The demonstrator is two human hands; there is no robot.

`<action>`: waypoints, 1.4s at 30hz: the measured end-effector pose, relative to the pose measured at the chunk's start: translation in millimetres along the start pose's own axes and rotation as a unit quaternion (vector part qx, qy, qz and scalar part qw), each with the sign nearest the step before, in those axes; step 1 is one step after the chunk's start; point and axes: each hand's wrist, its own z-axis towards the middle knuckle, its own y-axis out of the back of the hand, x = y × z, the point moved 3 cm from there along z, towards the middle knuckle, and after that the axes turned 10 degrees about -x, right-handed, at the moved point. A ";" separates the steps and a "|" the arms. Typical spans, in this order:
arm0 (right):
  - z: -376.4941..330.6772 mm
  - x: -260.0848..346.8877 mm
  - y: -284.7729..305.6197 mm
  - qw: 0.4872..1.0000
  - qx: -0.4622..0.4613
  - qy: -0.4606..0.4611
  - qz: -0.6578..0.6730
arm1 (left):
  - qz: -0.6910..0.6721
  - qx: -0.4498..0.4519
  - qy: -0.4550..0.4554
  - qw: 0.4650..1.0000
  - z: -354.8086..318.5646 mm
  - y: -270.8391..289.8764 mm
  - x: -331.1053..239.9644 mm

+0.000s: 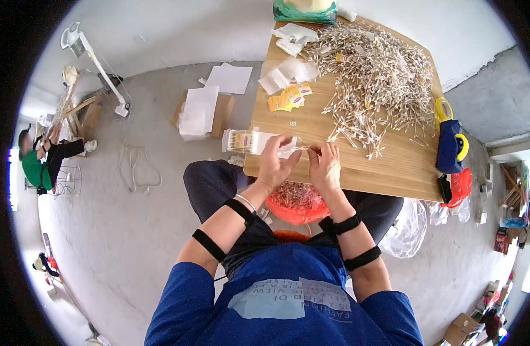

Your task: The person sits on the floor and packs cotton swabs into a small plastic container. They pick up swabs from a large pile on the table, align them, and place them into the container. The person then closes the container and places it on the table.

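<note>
Both my hands are over the near edge of a wooden table (pixel 357 173). My left hand (pixel 274 164) has its thumb and fingers apart, beside a clear packet of cotton swabs (pixel 240 141) with a yellow label. My right hand (pixel 325 166) is closed in a pinch on a few cotton swabs (pixel 303 146), which point toward my left hand. A large heap of loose cotton swabs (pixel 386 75) covers the far right of the table. Yellow cards (pixel 290 98) lie left of the heap.
White plastic wrappers (pixel 293 72) lie at the table's far left. A blue tape dispenser (pixel 449 147) is on the right edge. Below the table hangs a red bag (pixel 296 207) of swabs. A cardboard box (pixel 221 112) stands left. Another person (pixel 37 158) sits far left.
</note>
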 end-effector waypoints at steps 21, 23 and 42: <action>-25.5 61.6 61.9 0.953 -0.031 -0.153 0.258 | -0.351 0.048 0.168 0.920 -14.1 -6.5 -78.6; -27.0 60.5 65.5 0.921 -0.004 -0.216 0.325 | -0.358 0.060 0.192 0.912 -20.6 -6.0 -75.6; -21.6 57.0 76.6 0.959 -0.023 -0.176 0.223 | -0.040 0.268 0.148 0.951 -40.7 9.9 -70.4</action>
